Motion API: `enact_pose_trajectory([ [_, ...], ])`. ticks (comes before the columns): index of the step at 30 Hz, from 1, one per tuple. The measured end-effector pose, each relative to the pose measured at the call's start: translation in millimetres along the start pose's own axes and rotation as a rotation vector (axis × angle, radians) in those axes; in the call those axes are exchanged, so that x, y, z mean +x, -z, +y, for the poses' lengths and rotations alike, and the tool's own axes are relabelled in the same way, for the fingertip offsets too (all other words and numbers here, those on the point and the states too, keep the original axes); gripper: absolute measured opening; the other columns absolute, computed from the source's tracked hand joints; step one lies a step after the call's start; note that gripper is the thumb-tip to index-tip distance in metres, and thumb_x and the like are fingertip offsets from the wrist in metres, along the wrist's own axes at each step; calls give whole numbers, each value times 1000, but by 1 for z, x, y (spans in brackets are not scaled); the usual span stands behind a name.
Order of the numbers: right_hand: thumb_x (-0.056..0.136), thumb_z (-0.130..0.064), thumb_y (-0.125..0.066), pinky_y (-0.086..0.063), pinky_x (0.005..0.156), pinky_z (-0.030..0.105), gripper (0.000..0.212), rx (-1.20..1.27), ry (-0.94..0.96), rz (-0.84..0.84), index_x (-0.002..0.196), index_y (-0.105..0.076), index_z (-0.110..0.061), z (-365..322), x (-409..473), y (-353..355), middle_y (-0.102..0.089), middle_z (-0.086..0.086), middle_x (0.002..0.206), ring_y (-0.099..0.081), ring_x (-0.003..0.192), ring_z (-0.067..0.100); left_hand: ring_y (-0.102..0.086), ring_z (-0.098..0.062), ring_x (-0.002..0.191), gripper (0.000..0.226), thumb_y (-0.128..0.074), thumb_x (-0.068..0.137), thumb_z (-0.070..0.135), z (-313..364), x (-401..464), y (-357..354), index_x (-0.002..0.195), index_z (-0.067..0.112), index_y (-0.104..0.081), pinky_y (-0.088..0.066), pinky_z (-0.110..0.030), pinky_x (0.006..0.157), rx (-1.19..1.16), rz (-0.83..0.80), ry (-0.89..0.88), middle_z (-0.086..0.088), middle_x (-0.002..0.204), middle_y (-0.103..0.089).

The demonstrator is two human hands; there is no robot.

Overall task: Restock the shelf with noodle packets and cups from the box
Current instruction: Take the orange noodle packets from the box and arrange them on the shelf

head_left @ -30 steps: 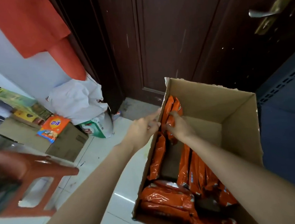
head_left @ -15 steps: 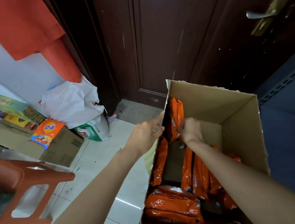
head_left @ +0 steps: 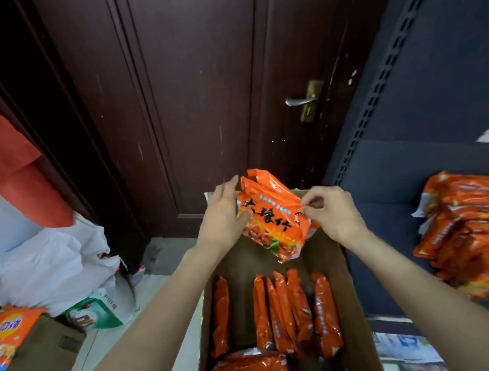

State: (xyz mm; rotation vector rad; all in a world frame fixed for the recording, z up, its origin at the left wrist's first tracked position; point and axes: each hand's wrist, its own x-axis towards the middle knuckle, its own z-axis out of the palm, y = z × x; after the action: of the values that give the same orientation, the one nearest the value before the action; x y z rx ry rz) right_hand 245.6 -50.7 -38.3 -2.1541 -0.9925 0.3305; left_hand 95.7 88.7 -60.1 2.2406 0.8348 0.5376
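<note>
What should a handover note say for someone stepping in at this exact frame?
Left hand: fingers fairly straight, pressed against the lifted noodle packets.
Right hand: pinching their right edge.
The packets are held above the box.
Done: a stack of packets sits on the dark shelf at right.
Left: shelve the held packets, then the many in the box. No cups visible.

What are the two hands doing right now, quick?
Left hand: fingers fairly straight, pressed against the side of the orange noodle packet.
Right hand: pinching the packet's other edge.
</note>
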Motion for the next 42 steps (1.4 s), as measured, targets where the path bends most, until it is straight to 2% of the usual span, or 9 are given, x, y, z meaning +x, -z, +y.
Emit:
enact_pose_trajectory([
  [3, 82, -2, -66, -56, 70, 31, 29, 55, 53, 53, 67, -62, -26, 4, -9, 48, -68, -8, 76, -65, 78, 8, -37, -21, 134, 97, -73, 79, 17, 34, 15, -7, 151, 26, -9, -25, -37, 113, -80, -47, -33, -2, 149, -30],
  [5, 84, -3, -65, -58, 72, 35, 27, 56, 76, 101, 68, -62, -26, 12, -13, 76, -67, -8, 77, -65, 79, 6, -39, -19, 133, 98, -75, 78, 14, 58, 24, -16, 149, 33, -11, -35, -41, 110, -164, -103, -104, 0, 147, -34],
  [10, 84, -4, -64, -54, 80, 35, 13, 96, 91, 202, 76, -65, -14, 49, -10, 133, -70, -4, 84, -65, 85, 10, -53, -8, 109, 64, -68, 83, 10, 124, 39, -51, 135, 30, -38, -47, -19, 85, -226, -133, -246, 6, 118, -56],
  [15, 85, -4, -64, -52, 78, 26, 12, 57, 105, 238, 77, -64, -13, 101, 13, 179, -69, -4, 83, -64, 84, 10, -58, -3, 87, 41, -73, 80, 13, 172, 59, -100, 114, 22, -51, -44, -9, 72, -214, -33, -224, 9, 95, -61],
  [17, 84, -4, -64, -51, 81, 26, 12, 41, 100, 218, 77, -64, -13, 122, 27, 190, -69, -4, 83, -64, 84, 10, -57, -1, 84, 36, -73, 80, 14, 183, 68, -122, 108, 20, -51, -45, -11, 74, -189, -3, -183, 10, 92, -61],
  [22, 86, -4, -63, -45, 80, 18, 13, 18, 88, 104, 81, -64, -16, 165, 64, 204, -67, -4, 87, -61, 86, 7, -60, -17, 102, 36, -73, 81, 15, 191, 89, -181, 108, 14, -50, -51, -35, 90, -132, 30, -24, -3, 107, -64],
  [29, 86, -2, -62, -43, 85, 21, 16, -119, 21, 8, 81, -65, -17, 212, 103, 201, -68, 0, 95, -60, 93, 10, -57, -14, 96, 32, -70, 82, 9, 192, 109, -241, 107, 10, -51, -41, -22, 80, -113, 44, 153, -6, 104, -63],
  [35, 88, -6, -56, -48, 80, 30, 16, -358, 39, -3, 96, -66, -16, 231, 106, 198, -66, 1, 105, -60, 99, 18, -62, -25, 95, 34, -72, 82, 14, 188, 115, -273, 106, 9, -48, -52, -38, 83, -46, -54, 228, -10, 100, -64],
  [42, 91, -14, -58, -49, 90, 31, 25, -394, 108, -118, 115, -62, -18, 226, 102, 189, -60, -1, 120, -57, 110, 15, -60, -27, 105, 46, -70, 83, 16, 182, 121, -271, 122, 8, -46, -50, -39, 91, -54, -129, 242, -12, 113, -63],
])
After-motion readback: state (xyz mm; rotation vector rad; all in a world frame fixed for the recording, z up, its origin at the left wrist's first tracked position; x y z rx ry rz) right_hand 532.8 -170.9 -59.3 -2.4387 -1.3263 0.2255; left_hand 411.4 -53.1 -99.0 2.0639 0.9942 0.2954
